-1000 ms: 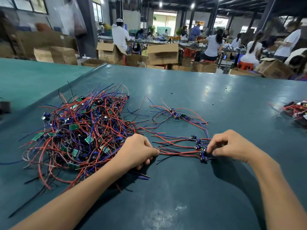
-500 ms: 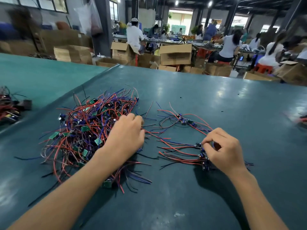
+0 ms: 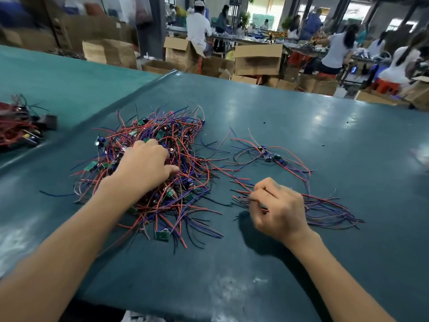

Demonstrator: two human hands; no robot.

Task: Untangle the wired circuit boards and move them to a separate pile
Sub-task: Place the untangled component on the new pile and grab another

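Observation:
A big tangle of red and blue wires with small green circuit boards [image 3: 157,173] lies on the dark teal table [image 3: 290,122], left of centre. My left hand [image 3: 146,163] rests on top of it, fingers curled down into the wires and thumb pointing right. To the right, a separate bundle of wired boards [image 3: 325,210] lies with its wires roughly parallel. My right hand [image 3: 278,210] pinches the left ends of that bundle with curled fingers. A smaller loose group of wired boards [image 3: 271,156] lies beyond it. One board [image 3: 161,235] sits at the tangle's near edge.
Another heap of red wires [image 3: 16,129] and a dark block [image 3: 50,122] sit on the lighter green table at far left. Cardboard boxes [image 3: 257,59] and several seated workers [image 3: 197,26] fill the space behind the table's far edge.
My left hand moved from the tangle's near right edge up onto its middle. My right hand slid left along the sorted bundle. The view shifted left, revealing the far-left heap.

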